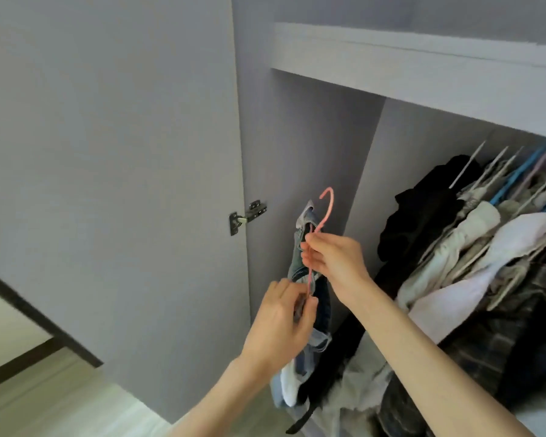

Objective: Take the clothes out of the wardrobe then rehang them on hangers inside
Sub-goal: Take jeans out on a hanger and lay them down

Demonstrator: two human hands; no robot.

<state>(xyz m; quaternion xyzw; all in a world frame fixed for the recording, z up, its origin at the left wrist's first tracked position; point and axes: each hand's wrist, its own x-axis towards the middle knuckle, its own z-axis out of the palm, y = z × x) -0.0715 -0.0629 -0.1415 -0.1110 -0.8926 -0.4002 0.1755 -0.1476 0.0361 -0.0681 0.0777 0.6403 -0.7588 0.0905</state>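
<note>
From the head view, the right hand (331, 263) pinches the pink hanger (323, 216) just below its hook, fingers pressed together on it. The left hand (281, 323) pinches the denim garment (300, 247) on the hanger's lower end, before the open wardrobe (423, 77), left of the hung clothes (473, 247).
</note>
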